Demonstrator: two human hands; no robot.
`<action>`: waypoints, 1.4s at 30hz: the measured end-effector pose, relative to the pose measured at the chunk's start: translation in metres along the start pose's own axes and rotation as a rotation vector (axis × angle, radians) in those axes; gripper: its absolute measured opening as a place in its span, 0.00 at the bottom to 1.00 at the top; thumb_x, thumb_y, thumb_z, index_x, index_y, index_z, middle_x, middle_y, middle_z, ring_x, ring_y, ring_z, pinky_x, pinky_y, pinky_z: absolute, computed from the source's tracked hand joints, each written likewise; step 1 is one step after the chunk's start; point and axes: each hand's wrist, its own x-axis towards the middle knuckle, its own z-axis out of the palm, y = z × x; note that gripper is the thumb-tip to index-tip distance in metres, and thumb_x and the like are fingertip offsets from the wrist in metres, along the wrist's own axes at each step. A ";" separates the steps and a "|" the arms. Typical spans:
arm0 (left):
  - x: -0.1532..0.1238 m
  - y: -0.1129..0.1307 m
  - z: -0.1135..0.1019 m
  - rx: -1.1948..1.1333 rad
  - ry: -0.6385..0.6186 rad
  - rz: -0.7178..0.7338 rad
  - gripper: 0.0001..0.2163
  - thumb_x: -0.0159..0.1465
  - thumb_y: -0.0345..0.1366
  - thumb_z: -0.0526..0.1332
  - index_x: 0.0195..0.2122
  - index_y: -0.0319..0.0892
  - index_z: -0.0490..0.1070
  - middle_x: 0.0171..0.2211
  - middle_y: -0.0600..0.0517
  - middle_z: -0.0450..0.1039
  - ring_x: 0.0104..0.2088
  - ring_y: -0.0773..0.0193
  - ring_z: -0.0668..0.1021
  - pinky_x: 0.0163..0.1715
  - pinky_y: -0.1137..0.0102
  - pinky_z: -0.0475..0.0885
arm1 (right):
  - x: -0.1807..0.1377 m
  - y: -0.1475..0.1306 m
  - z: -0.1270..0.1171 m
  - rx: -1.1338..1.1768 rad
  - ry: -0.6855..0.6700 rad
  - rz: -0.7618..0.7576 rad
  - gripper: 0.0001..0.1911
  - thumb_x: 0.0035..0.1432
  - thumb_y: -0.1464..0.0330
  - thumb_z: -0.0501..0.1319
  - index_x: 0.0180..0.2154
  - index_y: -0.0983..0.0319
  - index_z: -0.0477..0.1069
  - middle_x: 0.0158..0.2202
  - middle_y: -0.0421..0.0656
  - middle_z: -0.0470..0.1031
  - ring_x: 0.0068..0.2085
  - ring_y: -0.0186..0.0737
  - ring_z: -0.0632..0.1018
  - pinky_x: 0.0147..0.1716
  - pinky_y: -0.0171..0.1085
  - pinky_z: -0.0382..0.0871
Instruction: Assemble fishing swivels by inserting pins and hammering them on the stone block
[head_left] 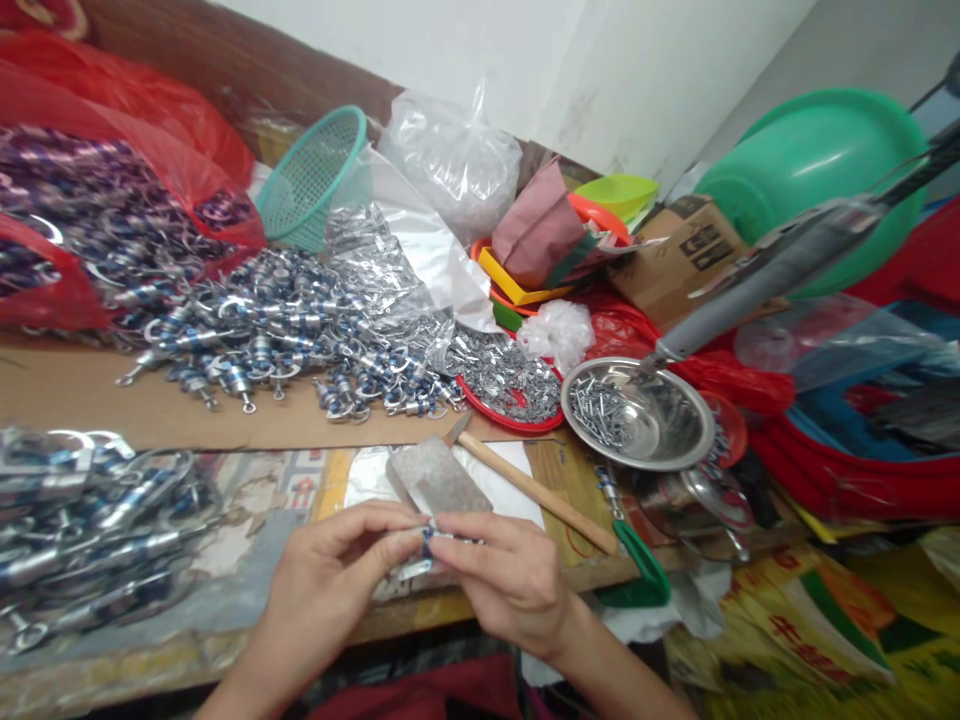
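Note:
My left hand (pixel 349 565) and my right hand (pixel 506 570) meet over the front of the workbench, fingertips pinched together. Between them is a small silver metal fitting with a blue band (pixel 427 542), mostly covered by the fingers. Just beyond the hands lies a grey metal block (pixel 439 477). A hammer with a wooden handle (pixel 536 487) rests beside it, slanting down to the right. Similar silver-and-blue fittings with rings and curved clips (pixel 262 330) are heaped on cardboard further back. Another pile of fittings (pixel 97 530) lies on the left, blurred.
A steel bowl (pixel 675 445) with pins stands right of a red dish (pixel 487 405) of small metal pieces. Behind are a teal basket (pixel 315 175), a clear plastic bag (pixel 450 150) and a cardboard box (pixel 679 255). A grey tool shaft (pixel 772 265) slants above the bowl.

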 end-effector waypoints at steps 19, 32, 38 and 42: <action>0.010 -0.007 -0.002 -0.365 -0.253 -0.293 0.32 0.51 0.35 0.65 0.55 0.45 0.52 0.32 0.53 0.71 0.34 0.62 0.76 0.36 0.68 0.69 | 0.072 0.155 -0.044 -0.879 -0.395 0.876 0.12 0.57 0.71 0.58 0.43 0.66 0.70 0.41 0.51 0.73 0.44 0.47 0.74 0.42 0.45 0.68; 0.022 -0.013 -0.007 -0.593 -0.268 -0.301 0.36 0.47 0.30 0.68 0.55 0.45 0.51 0.31 0.52 0.74 0.32 0.60 0.77 0.35 0.65 0.70 | 0.060 0.137 -0.046 -0.495 -0.207 0.811 0.12 0.55 0.74 0.54 0.40 0.67 0.73 0.37 0.48 0.77 0.38 0.39 0.77 0.38 0.36 0.70; 0.025 -0.015 -0.005 -0.569 -0.239 -0.331 0.38 0.46 0.29 0.68 0.56 0.45 0.51 0.28 0.53 0.73 0.31 0.59 0.78 0.35 0.63 0.71 | 0.038 0.052 -0.013 -0.032 -0.278 0.706 0.06 0.50 0.73 0.60 0.31 0.65 0.76 0.25 0.40 0.78 0.25 0.32 0.77 0.25 0.29 0.70; 0.024 -0.014 -0.006 -0.576 -0.229 -0.325 0.38 0.46 0.29 0.69 0.56 0.45 0.51 0.27 0.55 0.73 0.30 0.61 0.78 0.35 0.65 0.70 | 0.039 0.027 -0.008 0.154 -0.412 0.546 0.07 0.50 0.77 0.60 0.28 0.63 0.76 0.25 0.39 0.77 0.27 0.32 0.76 0.27 0.29 0.67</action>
